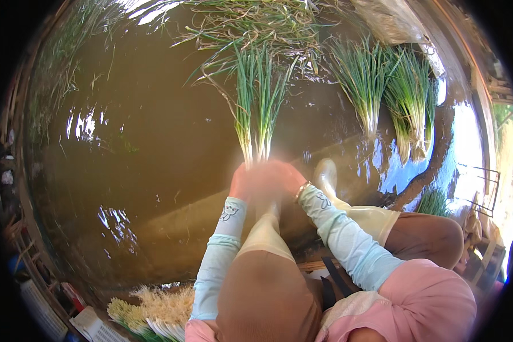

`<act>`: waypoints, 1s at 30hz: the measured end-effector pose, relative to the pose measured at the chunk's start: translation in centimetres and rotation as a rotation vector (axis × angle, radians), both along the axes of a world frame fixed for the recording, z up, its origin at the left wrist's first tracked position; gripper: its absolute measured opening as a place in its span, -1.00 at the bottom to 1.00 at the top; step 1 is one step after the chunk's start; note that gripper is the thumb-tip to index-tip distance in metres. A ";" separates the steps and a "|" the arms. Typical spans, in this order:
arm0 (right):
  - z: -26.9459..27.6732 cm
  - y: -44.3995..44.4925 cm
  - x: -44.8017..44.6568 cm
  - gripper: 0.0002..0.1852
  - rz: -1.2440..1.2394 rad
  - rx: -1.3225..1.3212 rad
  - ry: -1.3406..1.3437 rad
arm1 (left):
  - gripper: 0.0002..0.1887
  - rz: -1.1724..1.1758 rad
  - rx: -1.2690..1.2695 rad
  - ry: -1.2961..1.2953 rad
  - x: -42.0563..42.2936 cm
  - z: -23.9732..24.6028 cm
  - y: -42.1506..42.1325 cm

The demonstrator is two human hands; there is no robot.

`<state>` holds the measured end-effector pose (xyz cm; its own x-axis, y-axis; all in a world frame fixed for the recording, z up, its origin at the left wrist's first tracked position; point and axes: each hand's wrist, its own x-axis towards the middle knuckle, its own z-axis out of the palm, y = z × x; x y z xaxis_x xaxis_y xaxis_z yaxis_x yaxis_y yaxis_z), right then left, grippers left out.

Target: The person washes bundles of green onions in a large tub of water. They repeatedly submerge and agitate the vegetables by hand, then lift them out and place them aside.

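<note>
Two clumps of green onions [256, 107] with white lower stems and long green leaves stand out beyond my hands, over muddy brown water. My left hand [239, 181] is at the base of the left clump, and my right hand [287, 177] is at the base of the right one. The hands are close together, and a hazy blur covers the fingers and the root ends, so the exact grip is partly hidden. Light blue sleeves cover both forearms, and a bracelet [302, 191] circles my right wrist.
Loose onion leaves [256, 25] float at the far side. More green onion bunches [410, 102] lie at the right. Bunches with pale roots [166, 303] lie at the lower left. My rubber boots [263, 235] reach into the water. A wooden edge [481, 102] runs along the right.
</note>
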<state>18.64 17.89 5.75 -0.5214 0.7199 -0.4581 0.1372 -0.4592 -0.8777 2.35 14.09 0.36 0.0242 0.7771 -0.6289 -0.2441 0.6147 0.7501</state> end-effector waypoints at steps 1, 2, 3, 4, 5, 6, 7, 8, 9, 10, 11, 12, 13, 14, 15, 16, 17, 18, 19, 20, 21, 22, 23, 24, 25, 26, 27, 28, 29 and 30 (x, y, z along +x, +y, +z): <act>1.3 -0.4 0.6 -0.76 -0.066 -0.244 0.119 | -0.78 0.068 -0.107 -0.044 -0.1 0.0 0.1; 2.4 -0.3 1.1 -0.80 -0.027 -0.368 0.247 | -0.80 0.131 -0.121 -0.127 -0.1 0.2 0.2; 3.4 0.2 1.7 -0.82 -0.035 -0.369 0.295 | -0.80 0.157 -0.109 -0.158 -0.2 0.5 0.3; 4.1 1.0 2.1 -0.83 -0.056 -0.381 0.338 | -0.80 0.182 -0.137 -0.174 -0.3 0.9 0.4; 4.6 2.0 2.5 -0.85 -0.077 -0.396 0.380 | -0.79 0.222 -0.144 -0.217 -0.3 1.4 0.4; 4.6 3.0 2.5 -0.88 -0.182 -0.394 0.474 | -0.77 0.097 -0.113 -0.138 -0.6 1.8 0.5; 4.5 4.1 2.7 -0.86 -0.312 -0.401 0.400 | -0.76 0.102 -0.082 -0.203 -0.6 2.2 0.4; 4.0 5.0 2.4 -0.75 -0.263 -0.231 0.048 | -0.75 0.111 -0.073 -0.255 -0.6 2.4 0.3; 3.4 5.5 2.3 -0.65 -0.212 -0.003 -0.247 | -0.73 0.123 -0.043 -0.332 -0.6 2.6 0.2; 2.5 5.6 1.8 -0.57 -0.051 0.119 -0.411 | -0.72 0.129 -0.073 -0.355 -0.6 2.6 0.1; 1.5 5.5 1.2 -0.49 0.062 0.281 -0.582 | -0.71 0.139 -0.081 -0.404 -0.6 2.6 0.1; 0.5 4.9 0.7 -0.41 0.222 0.387 -0.804 | -0.70 0.159 -0.107 -0.458 -0.5 2.5 0.0; -0.7 4.4 0.0 -0.30 0.362 0.292 -0.856 | -0.70 0.131 -0.073 -0.455 -0.5 2.5 -0.2; -1.8 3.5 -0.7 -0.37 0.367 0.342 -0.831 | -0.70 0.113 -0.054 -0.457 -0.4 2.5 -0.3; -2.9 2.7 -1.3 -0.44 0.418 0.355 -0.785 | -0.70 0.104 -0.072 -0.449 -0.4 2.5 -0.4; -3.8 1.8 -1.6 -0.49 0.413 0.412 -0.812 | -0.72 0.100 -0.024 -0.362 -0.2 2.7 -0.5; -4.7 1.0 -1.9 -0.53 0.446 0.436 -0.797 | -0.73 0.108 -0.044 -0.348 -0.3 2.9 -0.7; -5.5 0.2 -2.1 -0.57 0.477 0.459 -0.783 | -0.74 0.115 -0.064 -0.335 -0.4 3.1 -0.9; -6.1 -0.5 -2.2 -0.59 0.464 0.465 -0.757 | -0.75 0.118 -0.071 -0.329 -0.5 3.3 -0.9; -6.6 -1.1 -2.3 -0.61 0.451 0.471 -0.735 | -0.76 0.130 -0.081 -0.322 -0.5 3.3 -1.0; -6.9 -1.6 -2.2 -0.63 0.440 0.480 -0.712 | -0.77 0.140 -0.078 -0.321 -0.6 3.2 -1.0; -7.2 -1.9 -2.1 -0.66 0.422 0.559 -0.592 | -0.77 0.158 -0.075 -0.323 -0.7 3.1 -0.9; -7.2 -2.1 -1.8 -0.69 0.318 0.653 -0.411 | -0.78 0.181 -0.080 -0.333 -0.8 2.8 -0.9; -7.1 -2.2 -1.4 -0.70 0.314 0.639 -0.282 | -0.78 0.211 -0.088 -0.346 -0.9 2.5 -0.8; -6.8 -2.1 -1.2 -0.73 0.304 0.590 -0.203 | -0.79 0.240 -0.096 -0.359 -0.9 2.2 -0.9; -6.4 -1.9 -0.5 -0.75 0.295 0.539 -0.124 | -0.78 0.227 -0.080 -0.341 -1.2 2.0 -0.9; -6.1 -1.4 -0.3 -0.76 0.287 0.486 -0.046 | -0.76 0.213 -0.065 -0.323 -1.5 1.8 -0.9; -5.5 -1.1 0.5 -0.77 0.283 0.365 -0.003 | -0.75 0.203 -0.098 -0.268 -1.7 1.7 -0.8; -5.0 -0.5 0.7 -0.76 0.302 0.282 -0.064 | -0.73 0.191 -0.029 -0.331 -1.8 1.7 -0.9; -4.6 0.0 1.0 -0.74 0.304 0.349 -0.118 | -0.72 0.183 -0.011 -0.357 -1.8 1.8 -0.9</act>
<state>19.67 17.92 1.17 -0.6912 0.6641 -0.2848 0.3278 -0.0630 -0.9426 0.50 13.15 2.19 0.1044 0.7822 -0.6142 -0.5944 0.5443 0.5920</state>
